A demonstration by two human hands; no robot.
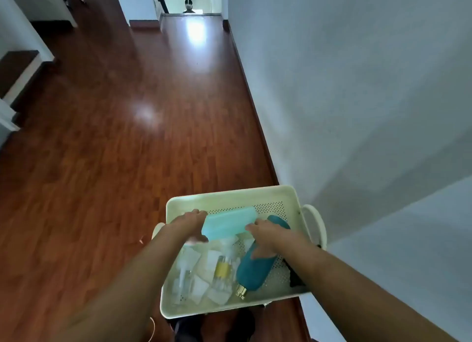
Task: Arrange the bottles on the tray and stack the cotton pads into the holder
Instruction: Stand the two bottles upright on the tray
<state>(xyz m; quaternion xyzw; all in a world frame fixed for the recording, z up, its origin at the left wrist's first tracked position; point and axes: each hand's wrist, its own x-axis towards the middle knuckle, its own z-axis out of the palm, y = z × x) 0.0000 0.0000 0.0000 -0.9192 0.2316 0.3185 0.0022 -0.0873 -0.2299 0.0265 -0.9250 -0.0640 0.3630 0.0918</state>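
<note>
A cream perforated tray [229,197] sits low in front of me above the wooden floor. Both hands hold a light turquoise box-shaped holder [228,221] over the tray: my left hand [190,225] grips its left end, my right hand [265,235] its right end. Under my right hand lies a dark teal bottle [251,271] with a gold cap, on its side. A clear bottle with yellow liquid [221,269] and a clear pump bottle [184,275] also lie in the tray. Several white cotton pads [200,288] are scattered around them.
A white wall [344,99] runs close along the tray's right side. Reddish wooden floor [115,137] stretches left and ahead. A dark object [295,276] lies at the tray's right edge. A person [189,6] stands far down the hallway. Steps [18,71] are at left.
</note>
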